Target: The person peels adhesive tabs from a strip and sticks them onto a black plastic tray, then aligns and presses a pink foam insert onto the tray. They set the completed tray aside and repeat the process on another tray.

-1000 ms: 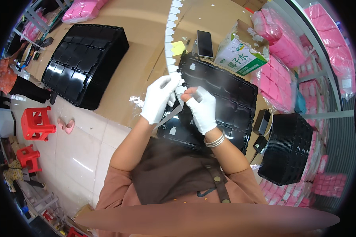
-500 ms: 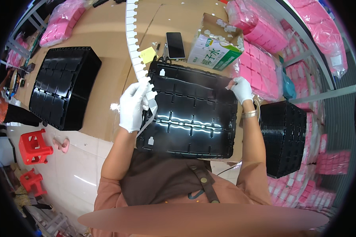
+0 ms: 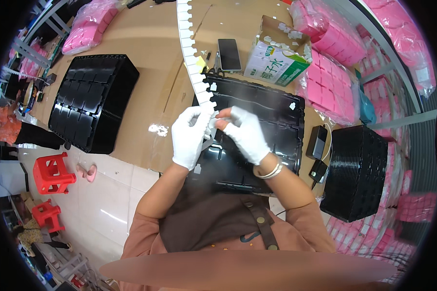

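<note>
A long white notched strip of stickers [image 3: 195, 65] runs from the far edge of the table down to my hands. My left hand [image 3: 189, 138], in a white glove, is closed on its near end. My right hand [image 3: 247, 133], gloved with bare thumb and fingertip, meets it there; the fingertips close around the strip's end, partly blurred. A grey backing piece [image 3: 207, 143] hangs below the left fingers. Under both hands lies a black plastic tray [image 3: 272, 140]. White stickers sit on its far left [image 3: 213, 87], far right [image 3: 292, 105] and near left [image 3: 197, 169].
Stacks of black trays stand at left [image 3: 90, 104] and right [image 3: 357, 172]. Beyond the tray are a phone [image 3: 229, 55], scissors [image 3: 214, 72] and a carton [image 3: 277, 56]. Pink wrapped bundles [image 3: 327, 85] line the right. A black adapter [image 3: 317, 142] lies beside the tray. Red stools [image 3: 53, 173] stand on the floor.
My right hand has left the tray's far right corner, where a white sticker now shows, and come to the strip at my left hand. The whole view has shifted slightly.
</note>
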Tool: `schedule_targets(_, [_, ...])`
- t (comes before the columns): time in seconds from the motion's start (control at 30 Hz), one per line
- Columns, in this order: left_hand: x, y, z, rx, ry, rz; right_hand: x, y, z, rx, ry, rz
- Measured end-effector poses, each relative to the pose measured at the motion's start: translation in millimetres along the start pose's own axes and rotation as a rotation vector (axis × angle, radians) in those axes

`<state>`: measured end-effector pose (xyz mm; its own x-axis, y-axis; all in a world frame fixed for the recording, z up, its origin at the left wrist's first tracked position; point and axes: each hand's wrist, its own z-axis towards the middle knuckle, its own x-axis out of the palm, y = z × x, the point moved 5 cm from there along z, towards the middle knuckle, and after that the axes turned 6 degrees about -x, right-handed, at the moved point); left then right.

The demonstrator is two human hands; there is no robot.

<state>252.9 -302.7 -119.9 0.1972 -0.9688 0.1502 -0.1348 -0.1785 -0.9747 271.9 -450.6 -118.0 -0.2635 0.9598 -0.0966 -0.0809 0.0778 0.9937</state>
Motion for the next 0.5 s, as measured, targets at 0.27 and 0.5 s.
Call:
schedule_targets(0.27, [8.1,3.0,3.3,-0.252,0.182,-0.203,2.6,20.2,-25.2,-0.312,-0.332,-0.071])
schedule_targets(0.5, [-33.5,-4.1,8.7,-0.092,0.005,-0.207,-97.9,29.1,-83.1,-0.162,-0.194,-0.406])
